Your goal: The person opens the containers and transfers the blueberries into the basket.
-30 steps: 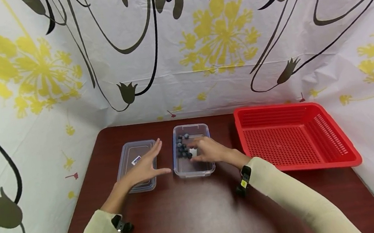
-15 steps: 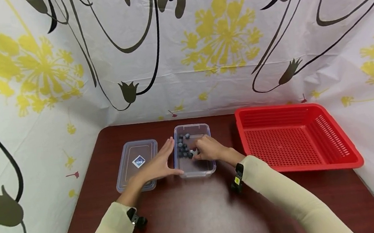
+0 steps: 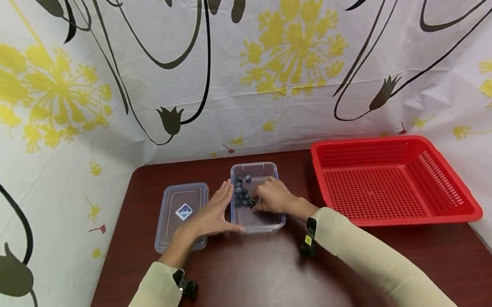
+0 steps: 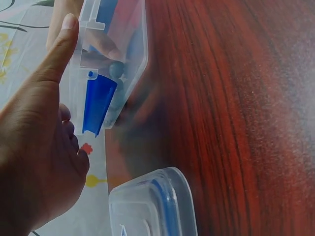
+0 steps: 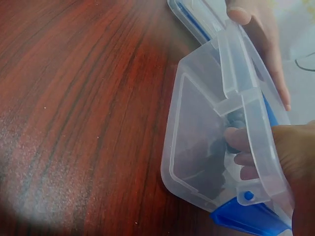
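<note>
a clear plastic container [image 3: 256,198] sits open and upright on the table, rectangular, with blue latch clips on its sides. a cluster of dark blueberries [image 3: 243,195] lies inside, toward its left wall, just beside the right hand's fingertips [image 3: 261,200], which dip into it. the left hand's straight fingers [image 3: 224,199] rest flat against the outside of that left wall.

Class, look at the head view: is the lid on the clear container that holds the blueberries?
No. The lid lies flat on the table, left of the open container, whose blueberries show uncovered.
</note>
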